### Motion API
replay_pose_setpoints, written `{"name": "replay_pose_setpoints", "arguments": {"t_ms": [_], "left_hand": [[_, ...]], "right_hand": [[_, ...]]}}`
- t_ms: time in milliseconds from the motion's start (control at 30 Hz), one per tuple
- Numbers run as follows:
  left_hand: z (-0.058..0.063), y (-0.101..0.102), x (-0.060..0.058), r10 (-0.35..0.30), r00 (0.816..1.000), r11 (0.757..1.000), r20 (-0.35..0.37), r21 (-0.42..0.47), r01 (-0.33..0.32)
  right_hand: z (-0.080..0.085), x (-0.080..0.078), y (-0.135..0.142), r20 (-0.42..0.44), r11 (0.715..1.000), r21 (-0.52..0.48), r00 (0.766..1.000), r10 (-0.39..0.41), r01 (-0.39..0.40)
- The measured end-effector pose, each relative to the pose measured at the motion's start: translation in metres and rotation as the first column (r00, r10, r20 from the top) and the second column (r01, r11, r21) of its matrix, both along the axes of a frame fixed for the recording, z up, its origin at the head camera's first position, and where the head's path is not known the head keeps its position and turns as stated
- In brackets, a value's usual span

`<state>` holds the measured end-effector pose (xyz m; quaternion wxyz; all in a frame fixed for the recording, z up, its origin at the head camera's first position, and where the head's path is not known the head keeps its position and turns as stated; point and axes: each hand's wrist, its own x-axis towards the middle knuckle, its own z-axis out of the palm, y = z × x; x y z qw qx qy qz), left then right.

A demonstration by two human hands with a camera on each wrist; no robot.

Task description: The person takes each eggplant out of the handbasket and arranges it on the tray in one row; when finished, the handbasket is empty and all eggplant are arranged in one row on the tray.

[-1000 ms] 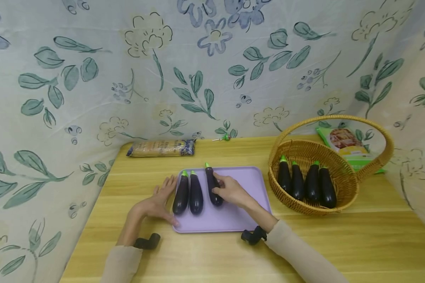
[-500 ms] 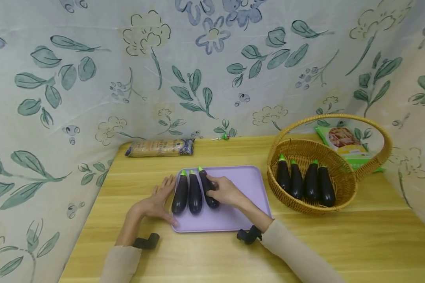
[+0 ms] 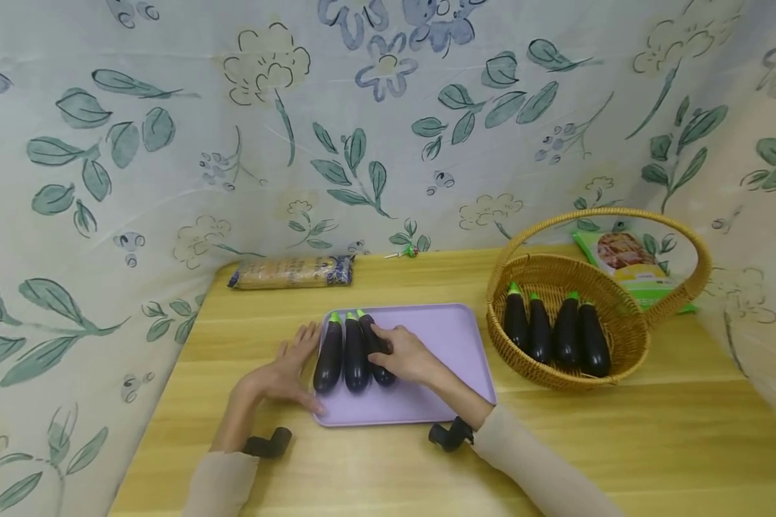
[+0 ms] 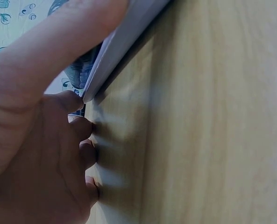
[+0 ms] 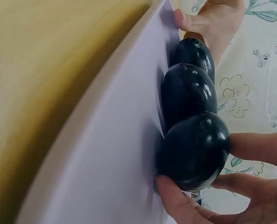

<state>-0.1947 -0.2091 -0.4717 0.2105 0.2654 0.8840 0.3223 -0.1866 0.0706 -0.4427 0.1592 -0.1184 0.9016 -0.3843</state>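
Note:
Three dark eggplants with green stems lie side by side on the left half of a lilac tray [image 3: 436, 388]. The rightmost eggplant [image 3: 383, 375] is gripped by my right hand [image 3: 406, 355], thumb on one side and fingers on the other, as the right wrist view shows. It lies close against the middle eggplant [image 3: 356, 359]. The leftmost eggplant [image 3: 328, 362] is near the tray's left rim. My left hand [image 3: 284, 377] rests at that rim with fingers spread, thumb touching the tray edge [image 4: 124, 46] and the other fingertips on the table.
A wicker basket [image 3: 630, 362] with a tall handle stands right of the tray, holding several eggplants [image 3: 567, 334]. Behind it leans a green food packet [image 3: 621, 255]. A packet of noodles [image 3: 291, 272] and a small green-topped item [image 3: 409, 251] lie along the table's back edge.
My right hand has slid the third eggplant leftward across the tray, closing the gap to the middle one. The left hand has stayed in place at the tray's left edge.

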Motion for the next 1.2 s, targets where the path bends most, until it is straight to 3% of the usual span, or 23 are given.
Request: {"name": "replay_pose_setpoints", "arguments": {"t_ms": [467,667,767,1000,1200], "left_hand": [[-0.004,-0.004,-0.001,-0.003,1.000,0.999,0.008,0.032,0.002],[-0.002,0.001,-0.004,0.004,1.000,1.000,0.024,-0.016,-0.003],[-0.001,0.000,-0.005,0.017,1.000,0.999,0.025,-0.046,-0.016],[-0.003,-0.001,-0.007,0.019,1.000,0.995,-0.002,-0.094,-0.019],[-0.001,-0.001,-0.005,0.024,1.000,0.995,-0.003,-0.098,-0.024]], "right_hand": [[0.004,0.000,0.014,0.009,0.995,-0.054,0.996,0.087,-0.086],[0.020,0.007,0.037,0.047,0.997,-0.040,0.997,0.061,-0.059],[0.033,0.010,0.052,0.053,0.994,-0.053,0.993,0.104,-0.101],[0.073,0.022,0.118,0.023,0.974,-0.114,0.979,0.202,-0.198],[0.102,0.029,0.196,-0.036,0.994,-0.037,0.994,0.100,-0.101]]}}
